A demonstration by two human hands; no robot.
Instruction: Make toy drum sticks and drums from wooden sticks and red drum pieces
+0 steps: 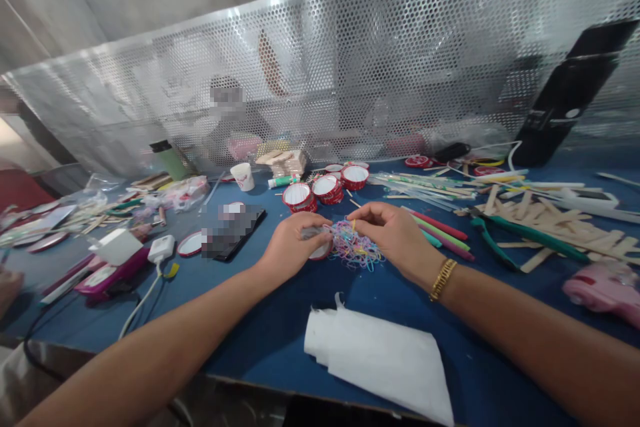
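A tangled heap of small coloured rubber bands (359,250) lies on the blue table between my two hands. My left hand (293,247) is closed at the heap's left edge, fingers round a small greyish thing (312,232) whose kind I cannot make out. Just under those fingers, part of a round white piece (321,252) shows. From the right, my right hand (393,233) reaches into the heap, thumb and fingers pinched on rubber bands, with a yellow bit at the fingertips. A gold bracelet circles that wrist. Nearer me lies a folded white cloth-like sheet (380,353).
Red-rimmed round tins (327,188) stand behind the heap. To the right are coloured sticks (445,223), green-handled pliers (535,237), wooden sticks (570,220) and a pink glue gun (603,287). A phone (235,233) and white charger (161,250) lie left. A perforated metal screen (300,67) borders the back.
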